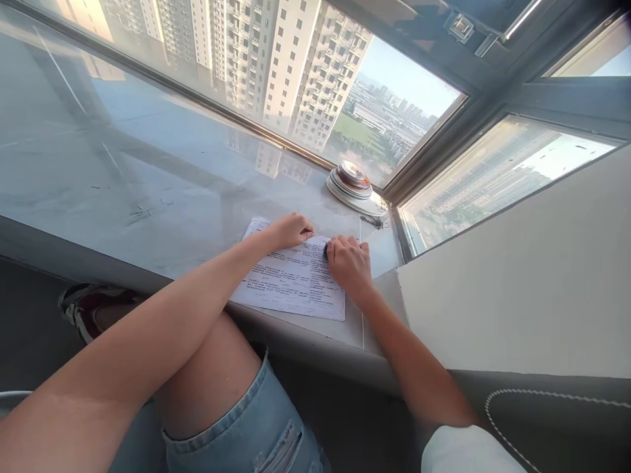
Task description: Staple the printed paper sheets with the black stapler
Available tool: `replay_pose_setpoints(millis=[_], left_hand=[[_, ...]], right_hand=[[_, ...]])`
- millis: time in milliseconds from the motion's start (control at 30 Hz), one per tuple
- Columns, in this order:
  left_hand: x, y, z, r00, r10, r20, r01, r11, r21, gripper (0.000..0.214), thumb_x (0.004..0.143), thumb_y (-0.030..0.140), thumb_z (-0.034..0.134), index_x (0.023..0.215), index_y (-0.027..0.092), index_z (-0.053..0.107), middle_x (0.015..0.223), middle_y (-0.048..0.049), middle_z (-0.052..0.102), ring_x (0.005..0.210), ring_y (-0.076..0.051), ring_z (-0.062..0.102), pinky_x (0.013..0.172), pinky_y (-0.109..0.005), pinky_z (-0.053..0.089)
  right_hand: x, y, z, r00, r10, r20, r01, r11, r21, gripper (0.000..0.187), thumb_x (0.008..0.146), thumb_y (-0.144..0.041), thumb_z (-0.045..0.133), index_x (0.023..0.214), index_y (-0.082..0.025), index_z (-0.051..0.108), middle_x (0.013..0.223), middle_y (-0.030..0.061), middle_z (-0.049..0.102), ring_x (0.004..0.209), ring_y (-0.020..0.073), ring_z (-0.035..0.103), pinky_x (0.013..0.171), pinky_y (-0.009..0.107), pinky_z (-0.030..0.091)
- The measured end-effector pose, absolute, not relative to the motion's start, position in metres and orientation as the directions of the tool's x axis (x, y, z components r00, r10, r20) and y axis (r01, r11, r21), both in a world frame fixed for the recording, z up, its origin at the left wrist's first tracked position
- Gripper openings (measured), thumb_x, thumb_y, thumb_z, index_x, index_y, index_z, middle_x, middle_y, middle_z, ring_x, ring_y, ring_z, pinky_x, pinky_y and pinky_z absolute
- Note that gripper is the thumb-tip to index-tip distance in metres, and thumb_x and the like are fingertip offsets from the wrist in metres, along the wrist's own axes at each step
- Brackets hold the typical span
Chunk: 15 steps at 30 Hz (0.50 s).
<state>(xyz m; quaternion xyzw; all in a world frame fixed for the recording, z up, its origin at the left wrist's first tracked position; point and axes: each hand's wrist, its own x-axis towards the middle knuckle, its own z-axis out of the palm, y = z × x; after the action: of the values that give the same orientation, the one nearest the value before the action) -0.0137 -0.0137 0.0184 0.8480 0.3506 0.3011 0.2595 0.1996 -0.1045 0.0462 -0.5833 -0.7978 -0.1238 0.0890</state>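
Observation:
A stack of printed paper sheets (290, 289) lies on the glossy windowsill, its lines of small text facing up. My left hand (292, 231) rests at the top edge of the sheets with its fingers curled closed; whatever is between them is hidden. On the right side of the sheets, my right hand (350, 263) is closed around a small dark object (326, 250). Only a bit of that object shows beside the fingers, so its kind is unclear.
Stacked round dishes or lids (349, 180) stand in the window corner, with a dark small item (373, 222) beside them. A white wall panel (513, 263) rises at right. A beaded cord (497, 393) hangs low right. My knee is under the sill's front edge.

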Motion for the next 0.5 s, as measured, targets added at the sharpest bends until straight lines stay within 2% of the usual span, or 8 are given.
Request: replay_pose_setpoints(millis=[100, 200, 300, 367, 433, 500], left_hand=[[-0.013, -0.014, 0.018, 0.558, 0.756, 0.342, 0.448, -0.621, 0.643, 0.024, 0.092, 0.029, 0.062, 0.084, 0.019, 0.082, 0.074, -0.0067, 0.075, 0.072, -0.022, 0.066, 0.071, -0.033, 0.050], [-0.013, -0.016, 0.020, 0.545, 0.769, 0.335, 0.474, -0.612, 0.633, 0.024, 0.092, 0.030, 0.062, 0.082, 0.019, 0.081, 0.074, -0.0072, 0.075, 0.072, -0.022, 0.066, 0.071, -0.033, 0.049], [-0.014, -0.018, 0.023, 0.540, 0.792, 0.285, 0.525, -0.581, 0.622, 0.029, 0.095, 0.031, 0.058, 0.083, 0.020, 0.081, 0.081, -0.0078, 0.078, 0.073, -0.022, 0.065, 0.069, -0.033, 0.047], [-0.014, -0.019, 0.024, 0.542, 0.803, 0.248, 0.555, -0.564, 0.611, 0.031, 0.097, 0.030, 0.055, 0.089, 0.020, 0.083, 0.089, -0.0081, 0.080, 0.077, -0.022, 0.067, 0.068, -0.033, 0.046], [-0.013, -0.020, 0.024, 0.546, 0.804, 0.236, 0.571, -0.563, 0.598, 0.031, 0.099, 0.029, 0.054, 0.095, 0.020, 0.083, 0.097, -0.0084, 0.081, 0.082, -0.024, 0.068, 0.068, -0.033, 0.046], [-0.012, -0.020, 0.023, 0.540, 0.806, 0.241, 0.581, -0.564, 0.587, 0.029, 0.099, 0.027, 0.055, 0.097, 0.020, 0.084, 0.104, -0.0088, 0.081, 0.087, -0.025, 0.070, 0.069, -0.033, 0.047]], right_hand=[[0.194, -0.104, 0.045, -0.356, 0.902, 0.246, 0.928, 0.310, 0.207, 0.051, 0.118, -0.033, 0.023, 0.093, -0.019, 0.066, 0.100, 0.0112, 0.074, 0.094, 0.0261, 0.060, 0.086, 0.042, 0.032], [0.194, -0.102, 0.044, -0.363, 0.902, 0.232, 0.923, 0.315, 0.221, 0.051, 0.117, -0.031, 0.023, 0.096, -0.018, 0.068, 0.101, 0.0136, 0.074, 0.097, 0.0280, 0.061, 0.090, 0.043, 0.035], [0.207, -0.100, 0.048, -0.388, 0.881, 0.270, 0.919, 0.392, 0.039, 0.043, 0.117, -0.039, 0.030, 0.112, -0.020, 0.067, 0.111, 0.0127, 0.074, 0.103, 0.0286, 0.063, 0.091, 0.041, 0.041], [0.224, -0.100, 0.053, -0.429, 0.863, 0.265, 0.875, 0.471, -0.115, 0.033, 0.114, -0.046, 0.043, 0.129, -0.024, 0.062, 0.123, 0.0113, 0.073, 0.109, 0.0291, 0.064, 0.089, 0.040, 0.046], [0.243, -0.101, 0.057, -0.460, 0.865, 0.203, 0.848, 0.495, -0.190, 0.031, 0.109, -0.042, 0.055, 0.136, -0.028, 0.059, 0.124, 0.0093, 0.073, 0.107, 0.0292, 0.065, 0.083, 0.038, 0.049], [0.259, -0.104, 0.058, -0.420, 0.892, 0.167, 0.870, 0.448, -0.204, 0.030, 0.104, -0.034, 0.059, 0.134, -0.029, 0.060, 0.121, 0.0083, 0.073, 0.101, 0.0289, 0.067, 0.077, 0.037, 0.049]])
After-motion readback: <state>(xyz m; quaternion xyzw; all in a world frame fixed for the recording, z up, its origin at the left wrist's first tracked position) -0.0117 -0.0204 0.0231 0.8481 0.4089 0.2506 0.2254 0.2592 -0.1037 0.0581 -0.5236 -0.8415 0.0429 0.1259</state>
